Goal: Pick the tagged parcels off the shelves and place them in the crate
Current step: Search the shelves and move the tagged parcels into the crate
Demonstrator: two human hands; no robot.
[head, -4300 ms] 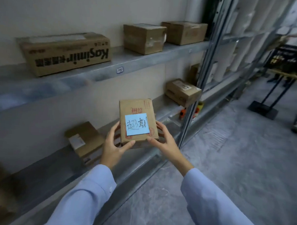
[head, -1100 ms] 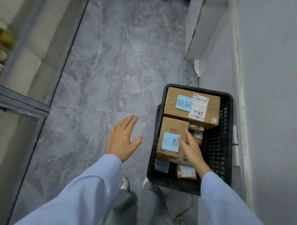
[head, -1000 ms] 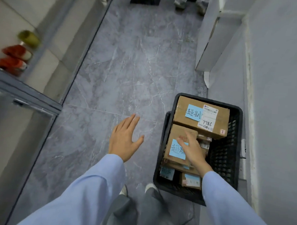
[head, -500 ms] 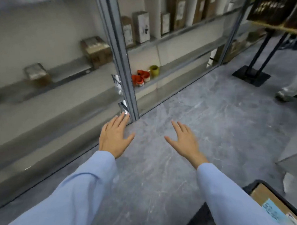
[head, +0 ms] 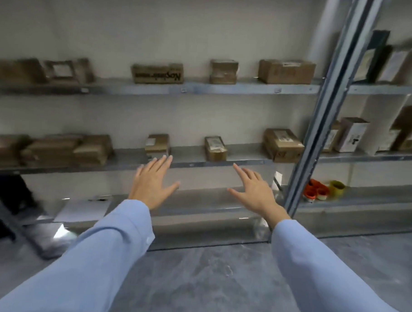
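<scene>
Brown cardboard parcels (head: 216, 148) sit along the grey metal shelves (head: 227, 88), none in hand. The left hand (head: 152, 184) and right hand (head: 253, 191) hover empty, fingers spread, below the middle shelf. The crate is out of view, so picking looks unfinished (no blue tag is discernible here). One printed carton (head: 157, 74) reads, blurred and upside down, roughly "Kosimir".

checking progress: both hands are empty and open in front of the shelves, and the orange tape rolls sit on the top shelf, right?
Not quite. The head view shows the orange tape rolls on the lowest shelf, right of the upright post. The rest holds: left hand and right hand are empty and open.
</scene>
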